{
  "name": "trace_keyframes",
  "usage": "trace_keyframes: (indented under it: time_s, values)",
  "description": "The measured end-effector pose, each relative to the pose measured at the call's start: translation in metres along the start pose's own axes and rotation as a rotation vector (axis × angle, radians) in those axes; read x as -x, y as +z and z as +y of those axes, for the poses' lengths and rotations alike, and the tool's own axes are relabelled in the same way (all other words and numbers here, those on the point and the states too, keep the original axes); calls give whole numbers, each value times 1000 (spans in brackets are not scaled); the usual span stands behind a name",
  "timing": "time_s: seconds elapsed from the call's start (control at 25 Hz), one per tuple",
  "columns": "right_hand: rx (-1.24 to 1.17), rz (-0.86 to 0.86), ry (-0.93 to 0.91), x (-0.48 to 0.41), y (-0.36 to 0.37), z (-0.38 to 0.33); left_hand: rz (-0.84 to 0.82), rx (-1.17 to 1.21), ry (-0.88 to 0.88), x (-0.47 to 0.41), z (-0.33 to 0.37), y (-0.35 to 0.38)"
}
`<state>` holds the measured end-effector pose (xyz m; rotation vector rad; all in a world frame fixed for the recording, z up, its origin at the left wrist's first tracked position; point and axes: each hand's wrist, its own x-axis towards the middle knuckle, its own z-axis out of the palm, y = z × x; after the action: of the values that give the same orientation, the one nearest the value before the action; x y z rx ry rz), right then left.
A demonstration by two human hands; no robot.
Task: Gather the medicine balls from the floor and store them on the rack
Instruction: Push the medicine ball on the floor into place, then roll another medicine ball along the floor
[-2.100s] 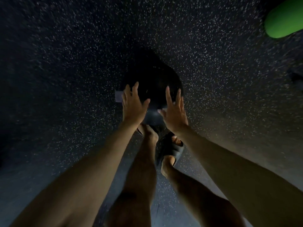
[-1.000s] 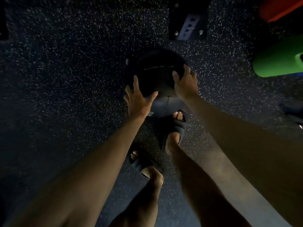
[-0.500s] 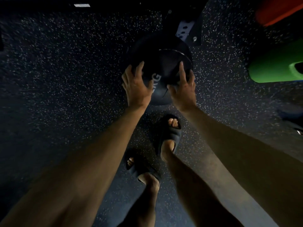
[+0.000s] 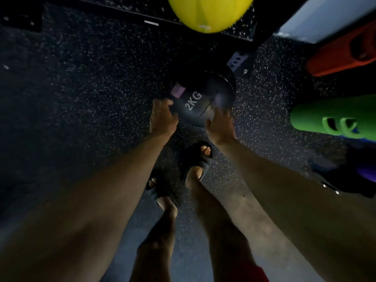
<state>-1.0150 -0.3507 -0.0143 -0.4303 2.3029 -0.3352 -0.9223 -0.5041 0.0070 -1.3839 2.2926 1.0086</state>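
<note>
Between the hands: ball (image 4: 200, 98), black, marked "2KG" in white, with a purple patch on its upper left. It is ahead of the person's feet, over the speckled floor (image 4: 81, 98); whether it touches the floor cannot be told.
Left hand (image 4: 162, 117): on the ball's lower left side, back of the hand toward the camera, fingers curled round the ball just below the purple patch.
Right hand (image 4: 220, 125): on the ball's lower right side, palm against it. Its fingers (image 4: 222, 112) reach up the surface but are blurred, so I cannot tell whether they are straight or curled.
Ball to hands: one hand on each side of its lower half, with the "2KG" mark showing in the gap between them.
Rack (image 4: 238, 60): dark frame beyond the ball. A pale foot plate with holes shows just behind the ball's upper right, and a black bar runs across the top of the view.
Yellow ball (image 4: 209, 13): at the top edge, beyond the black ball and apart from it, in front of the rack's bar. What bears it is out of view.
Right side: red block (image 4: 335, 55) uppermost, green block (image 4: 317, 117) with two slots below it, then a purple thing (image 4: 368, 174) in shadow.
Feet: right sandal (image 4: 200, 159) just below the right hand, left sandal (image 4: 160, 192) nearer the camera; both are black.
Arms: bare, both stretched forward and down to the ball.
</note>
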Motion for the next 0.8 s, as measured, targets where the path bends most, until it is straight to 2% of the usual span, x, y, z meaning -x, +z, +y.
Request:
trace_keyframes:
  time_s: [0.2, 0.36, 0.56, 0.8]
  values:
    - [223, -278, -175, 105, -36, -69, -165, 34, -210, 124, -28, -78]
    - [372, -396, -341, 204, -52, -118, -232, 119, -320, 229, -58, -126]
    - [658, -550, -560, 329, -31, -161, -51, 352, -438, 368, -138, -163]
    - [921, -647, -756, 460, 41, -191, 105, 506, -575, 522, -240, -139]
